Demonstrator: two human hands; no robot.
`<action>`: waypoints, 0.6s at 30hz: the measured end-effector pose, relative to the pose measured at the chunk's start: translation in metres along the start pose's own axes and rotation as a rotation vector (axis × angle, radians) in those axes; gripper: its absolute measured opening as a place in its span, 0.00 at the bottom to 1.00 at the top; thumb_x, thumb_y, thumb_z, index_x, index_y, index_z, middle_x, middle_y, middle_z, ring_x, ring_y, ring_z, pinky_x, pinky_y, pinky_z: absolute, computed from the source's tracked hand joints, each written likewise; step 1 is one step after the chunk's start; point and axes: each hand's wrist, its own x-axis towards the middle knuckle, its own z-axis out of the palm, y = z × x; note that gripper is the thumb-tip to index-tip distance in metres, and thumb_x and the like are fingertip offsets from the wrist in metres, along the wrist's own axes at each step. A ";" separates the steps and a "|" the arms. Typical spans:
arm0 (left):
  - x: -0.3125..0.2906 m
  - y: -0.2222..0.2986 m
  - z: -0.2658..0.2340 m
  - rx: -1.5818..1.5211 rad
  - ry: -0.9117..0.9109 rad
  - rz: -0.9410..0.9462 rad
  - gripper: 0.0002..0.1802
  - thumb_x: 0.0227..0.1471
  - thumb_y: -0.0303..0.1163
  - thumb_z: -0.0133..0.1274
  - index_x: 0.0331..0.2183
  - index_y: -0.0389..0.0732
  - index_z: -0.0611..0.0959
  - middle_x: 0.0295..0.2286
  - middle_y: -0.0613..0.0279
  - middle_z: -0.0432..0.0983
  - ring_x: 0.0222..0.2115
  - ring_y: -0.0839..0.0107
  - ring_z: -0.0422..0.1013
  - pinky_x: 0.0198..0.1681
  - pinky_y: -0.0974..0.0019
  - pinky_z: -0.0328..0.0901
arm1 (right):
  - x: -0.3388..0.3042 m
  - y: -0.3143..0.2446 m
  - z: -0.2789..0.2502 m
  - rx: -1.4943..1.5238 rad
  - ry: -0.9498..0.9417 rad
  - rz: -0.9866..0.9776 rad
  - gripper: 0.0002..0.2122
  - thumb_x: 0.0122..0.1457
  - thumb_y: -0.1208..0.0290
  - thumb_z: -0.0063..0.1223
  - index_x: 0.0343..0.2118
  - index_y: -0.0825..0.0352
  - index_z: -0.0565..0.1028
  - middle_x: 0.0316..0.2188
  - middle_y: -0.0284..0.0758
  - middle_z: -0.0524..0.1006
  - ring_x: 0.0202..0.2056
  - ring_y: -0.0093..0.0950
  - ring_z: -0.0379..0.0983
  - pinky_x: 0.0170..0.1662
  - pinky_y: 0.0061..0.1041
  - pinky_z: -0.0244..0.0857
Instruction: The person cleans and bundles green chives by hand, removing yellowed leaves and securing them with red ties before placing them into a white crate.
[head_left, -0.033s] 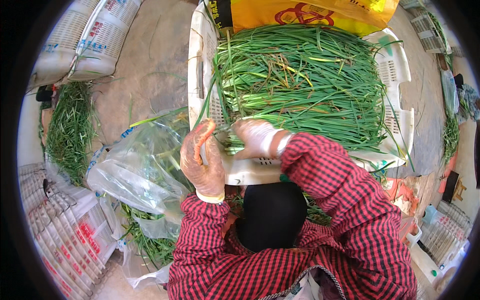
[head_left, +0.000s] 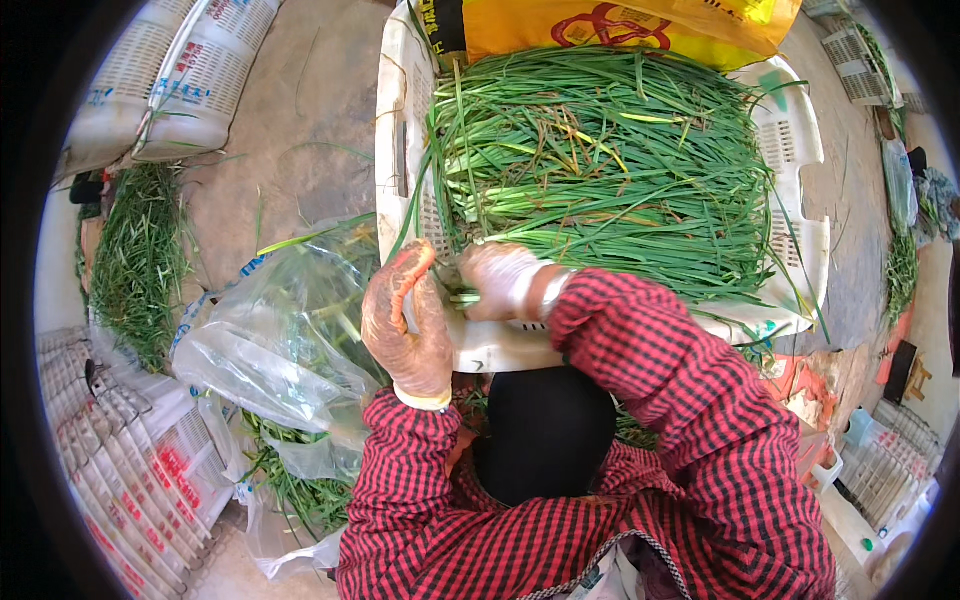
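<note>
A white plastic crate (head_left: 392, 130) is heaped with long green garlic chives (head_left: 610, 170), their pale stem ends toward the left. My left hand (head_left: 408, 325), in a thin stained glove with orange along one finger, stands upright at the crate's near left corner. Its fingers are stretched out, and no chives show clearly in it. Close beside it, my right hand (head_left: 498, 278), in a pale glove, curls over the near left stem ends. Its fingers are closed, and what they hold is hidden beneath the hand.
A clear plastic bag (head_left: 285, 330) with greens inside lies left of the crate. Another heap of greens (head_left: 140, 255) rests farther left, near stacked white crates (head_left: 190, 80). Behind the chives stands a yellow printed bag (head_left: 620, 30). More white crates (head_left: 150, 460) are at the lower left.
My right hand has drawn slightly left and its fingers have curled inward. The left hand has hardly moved.
</note>
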 end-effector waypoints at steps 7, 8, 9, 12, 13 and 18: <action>-0.003 0.000 0.001 0.057 -0.032 0.012 0.11 0.51 0.22 0.55 0.39 0.39 0.84 0.36 0.53 0.81 0.38 0.56 0.77 0.44 0.58 0.69 | 0.051 -0.004 0.027 -0.246 -0.249 0.089 0.21 0.46 0.63 0.59 0.46 0.63 0.80 0.46 0.42 0.80 0.57 0.43 0.68 0.58 0.56 0.55; -0.001 -0.001 0.002 0.070 -0.038 0.036 0.11 0.51 0.22 0.55 0.39 0.39 0.84 0.36 0.54 0.81 0.37 0.55 0.77 0.43 0.58 0.69 | 0.055 -0.003 0.029 -0.289 -0.270 0.102 0.22 0.48 0.59 0.58 0.47 0.63 0.79 0.46 0.42 0.80 0.56 0.42 0.69 0.57 0.57 0.55; 0.000 0.000 0.002 0.056 -0.047 0.036 0.11 0.51 0.22 0.55 0.39 0.39 0.84 0.36 0.54 0.81 0.37 0.55 0.77 0.43 0.59 0.69 | 0.056 -0.002 0.033 -0.207 -0.139 0.092 0.20 0.50 0.60 0.57 0.46 0.61 0.80 0.43 0.42 0.81 0.52 0.41 0.73 0.55 0.54 0.57; 0.002 0.004 0.002 0.033 -0.074 0.029 0.10 0.53 0.21 0.54 0.39 0.38 0.83 0.37 0.54 0.81 0.38 0.57 0.77 0.45 0.60 0.69 | 0.052 -0.003 0.040 -0.266 -0.102 0.132 0.13 0.51 0.67 0.53 0.40 0.61 0.80 0.35 0.41 0.81 0.41 0.39 0.78 0.52 0.47 0.60; 0.001 0.002 -0.001 0.035 -0.088 0.020 0.10 0.55 0.21 0.52 0.39 0.38 0.83 0.37 0.54 0.81 0.39 0.59 0.77 0.46 0.61 0.69 | 0.045 -0.001 0.029 -0.212 -0.158 0.078 0.13 0.48 0.72 0.53 0.38 0.62 0.80 0.34 0.42 0.81 0.40 0.41 0.78 0.52 0.46 0.61; 0.000 0.003 -0.005 -0.027 -0.081 -0.001 0.09 0.57 0.21 0.52 0.39 0.37 0.83 0.38 0.53 0.81 0.41 0.62 0.76 0.49 0.62 0.68 | -0.045 0.026 -0.014 0.223 0.176 -0.041 0.19 0.45 0.76 0.53 0.45 0.67 0.77 0.38 0.47 0.80 0.40 0.46 0.78 0.48 0.35 0.72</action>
